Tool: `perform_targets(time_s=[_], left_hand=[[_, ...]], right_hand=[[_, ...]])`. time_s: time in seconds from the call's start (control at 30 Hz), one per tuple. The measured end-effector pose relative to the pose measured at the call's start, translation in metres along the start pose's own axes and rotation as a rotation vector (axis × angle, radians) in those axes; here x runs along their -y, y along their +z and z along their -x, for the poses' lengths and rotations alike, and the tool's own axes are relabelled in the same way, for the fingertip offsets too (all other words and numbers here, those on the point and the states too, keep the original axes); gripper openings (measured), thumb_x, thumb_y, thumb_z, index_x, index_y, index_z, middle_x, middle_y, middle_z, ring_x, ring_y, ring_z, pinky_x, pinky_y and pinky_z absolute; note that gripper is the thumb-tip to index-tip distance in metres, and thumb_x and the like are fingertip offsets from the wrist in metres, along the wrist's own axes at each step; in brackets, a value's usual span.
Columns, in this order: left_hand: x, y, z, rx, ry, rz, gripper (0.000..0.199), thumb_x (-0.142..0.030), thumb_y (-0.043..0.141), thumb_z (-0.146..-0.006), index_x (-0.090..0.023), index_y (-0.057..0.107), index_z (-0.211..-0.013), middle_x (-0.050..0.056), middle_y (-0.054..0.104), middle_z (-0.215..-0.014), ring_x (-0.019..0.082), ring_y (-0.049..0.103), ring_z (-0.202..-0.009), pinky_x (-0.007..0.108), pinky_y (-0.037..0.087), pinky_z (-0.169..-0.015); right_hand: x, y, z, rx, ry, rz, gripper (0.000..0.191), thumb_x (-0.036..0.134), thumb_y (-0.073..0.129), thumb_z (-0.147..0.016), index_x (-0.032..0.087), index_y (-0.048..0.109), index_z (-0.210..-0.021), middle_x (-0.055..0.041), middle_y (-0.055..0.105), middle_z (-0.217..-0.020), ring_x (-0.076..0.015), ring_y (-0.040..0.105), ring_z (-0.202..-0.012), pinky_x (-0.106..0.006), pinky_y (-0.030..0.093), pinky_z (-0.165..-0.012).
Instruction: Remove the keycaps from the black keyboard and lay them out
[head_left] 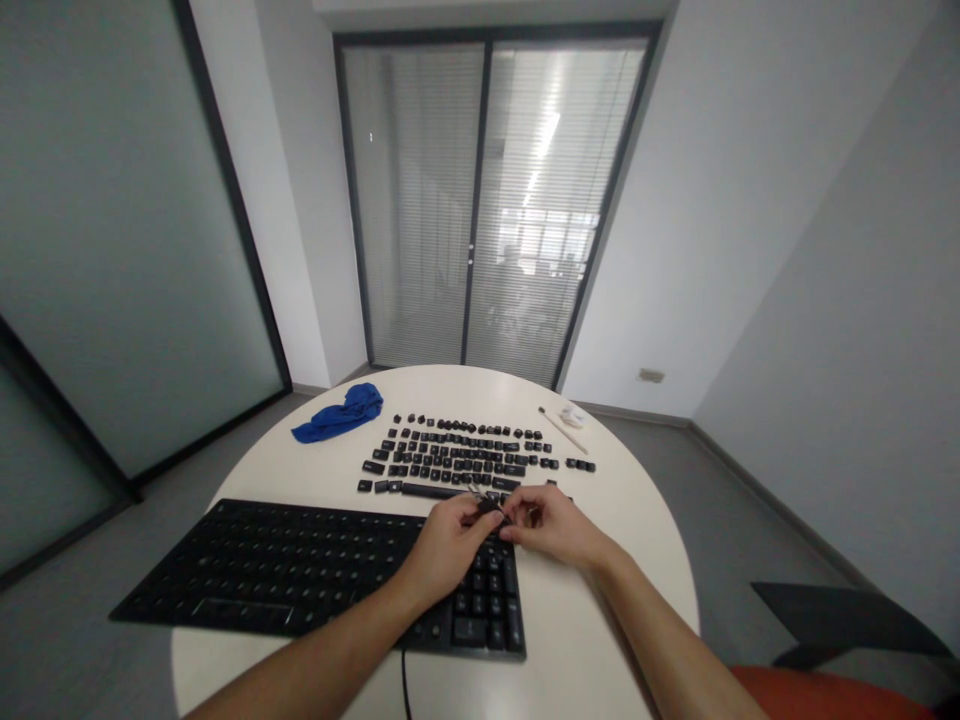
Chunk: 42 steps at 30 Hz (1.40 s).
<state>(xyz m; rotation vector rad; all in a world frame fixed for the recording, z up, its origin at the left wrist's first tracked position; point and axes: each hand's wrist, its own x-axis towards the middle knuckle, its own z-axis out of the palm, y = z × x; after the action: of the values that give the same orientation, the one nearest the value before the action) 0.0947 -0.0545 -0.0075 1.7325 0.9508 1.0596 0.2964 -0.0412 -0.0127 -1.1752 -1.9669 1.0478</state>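
Note:
Both hands meet over the upper right part of a black keyboard [330, 545], whose main section has its keycaps off while the number pad keeps several of its caps. Between the thumb and fingers of my left hand [448, 540] is a small dark keycap puller [477, 494] with thin metal wires sticking out. My right hand [553, 522] is closed, its thumb and fingertips pinched together right beside the puller; whatever lies between them is too small to make out. Beyond the hands, loose black keycaps [450, 452] lie in rows, with a long spacebar [429, 491] nearest.
A crumpled blue cloth [341, 414] lies at the table's far left. A thin brush [564, 432] and a small whitish item [573, 417] lie at the far right of the round table [615, 560]. The keyboard cable [406, 685] runs toward me. An orange-seated chair [817, 692] stands at right.

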Motion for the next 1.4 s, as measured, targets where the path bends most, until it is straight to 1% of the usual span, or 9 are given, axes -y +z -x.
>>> perform_targets(time_s=[0.17, 0.3, 0.43, 0.77, 0.87, 1.03, 1.17, 1.3, 1.4], left_hand=[[0.006, -0.001, -0.005, -0.033, -0.055, 0.107, 0.030, -0.040, 0.060, -0.086, -0.013, 0.071, -0.078, 0.006, 0.073, -0.077, 0.022, 0.066, -0.073, 0.029, 0.049, -0.068], [0.009, -0.001, -0.007, -0.034, -0.104, 0.191, 0.031, -0.041, 0.061, -0.085, -0.013, 0.073, -0.083, 0.007, 0.076, -0.081, 0.024, 0.069, -0.078, 0.031, 0.052, -0.071], [0.005, -0.002, -0.006, 0.016, -0.028, 0.195, 0.027, -0.036, 0.060, -0.087, -0.013, 0.074, -0.086, 0.008, 0.077, -0.087, 0.024, 0.070, -0.084, 0.032, 0.052, -0.080], [-0.002, -0.002, -0.002, 0.078, 0.080, 0.163, 0.023, -0.028, 0.058, -0.090, -0.016, 0.076, -0.096, 0.008, 0.076, -0.098, 0.024, 0.068, -0.095, 0.034, 0.048, -0.091], [-0.002, -0.001, -0.001, 0.062, 0.072, 0.164, 0.022, -0.029, 0.058, -0.090, -0.016, 0.076, -0.095, 0.008, 0.076, -0.100, 0.024, 0.067, -0.098, 0.034, 0.047, -0.093], [0.001, 0.000, -0.002, 0.034, 0.041, 0.140, 0.022, -0.031, 0.060, -0.088, -0.016, 0.075, -0.093, 0.008, 0.076, -0.099, 0.025, 0.067, -0.096, 0.034, 0.048, -0.090], [0.003, 0.000, -0.003, 0.031, 0.036, 0.121, 0.023, -0.032, 0.060, -0.088, -0.016, 0.075, -0.094, 0.008, 0.076, -0.100, 0.025, 0.067, -0.098, 0.034, 0.047, -0.092], [0.004, -0.001, -0.003, 0.024, 0.033, 0.122, 0.022, -0.032, 0.060, -0.088, -0.017, 0.075, -0.094, 0.008, 0.076, -0.101, 0.025, 0.067, -0.099, 0.034, 0.048, -0.092], [0.004, -0.002, -0.002, 0.025, 0.030, 0.125, 0.023, -0.033, 0.060, -0.088, -0.016, 0.075, -0.093, 0.008, 0.076, -0.100, 0.025, 0.067, -0.098, 0.034, 0.048, -0.091]], right_hand=[[0.000, 0.005, -0.003, -0.067, -0.075, -0.022, 0.027, 0.039, 0.073, -0.080, 0.018, 0.068, -0.095, 0.0024, 0.059, -0.066, -0.0102, 0.050, -0.058, -0.022, 0.037, -0.053], [0.001, 0.006, -0.006, -0.065, -0.088, -0.111, 0.029, 0.041, 0.073, -0.081, 0.019, 0.071, -0.100, -0.0005, 0.065, -0.075, -0.0113, 0.055, -0.063, -0.023, 0.042, -0.057], [0.001, 0.005, -0.006, -0.029, -0.019, -0.303, 0.032, 0.047, 0.068, -0.084, 0.017, 0.070, -0.094, -0.0019, 0.069, -0.075, -0.0118, 0.060, -0.062, -0.025, 0.050, -0.059], [-0.013, -0.005, -0.008, -0.113, 0.016, -0.432, 0.031, 0.041, 0.081, -0.071, 0.015, 0.073, -0.087, -0.0044, 0.074, -0.072, -0.0137, 0.066, -0.061, -0.027, 0.053, -0.061], [-0.019, -0.017, -0.008, -0.250, -0.020, -0.413, 0.034, 0.042, 0.081, -0.071, 0.016, 0.074, -0.091, -0.0057, 0.075, -0.078, -0.0170, 0.069, -0.068, -0.030, 0.055, -0.066], [-0.037, -0.049, -0.005, -0.623, -0.087, -0.334, 0.040, 0.041, 0.083, -0.066, 0.019, 0.071, -0.097, -0.0092, 0.075, -0.100, -0.0211, 0.070, -0.086, -0.035, 0.057, -0.078], [-0.058, -0.074, 0.003, -0.909, 0.067, -0.013, 0.044, 0.044, 0.070, -0.076, 0.016, 0.069, -0.109, -0.0127, 0.073, -0.111, -0.0245, 0.070, -0.096, -0.038, 0.055, -0.087], [-0.078, -0.091, 0.016, -1.019, 0.221, 0.178, 0.044, 0.039, 0.057, -0.083, 0.011, 0.069, -0.115, -0.0176, 0.072, -0.113, -0.0287, 0.068, -0.102, -0.043, 0.049, -0.094], [-0.090, -0.097, 0.021, -1.021, 0.321, 0.318, 0.040, 0.033, 0.051, -0.086, 0.011, 0.070, -0.114, -0.0187, 0.071, -0.115, -0.0298, 0.065, -0.107, -0.042, 0.045, -0.098]])
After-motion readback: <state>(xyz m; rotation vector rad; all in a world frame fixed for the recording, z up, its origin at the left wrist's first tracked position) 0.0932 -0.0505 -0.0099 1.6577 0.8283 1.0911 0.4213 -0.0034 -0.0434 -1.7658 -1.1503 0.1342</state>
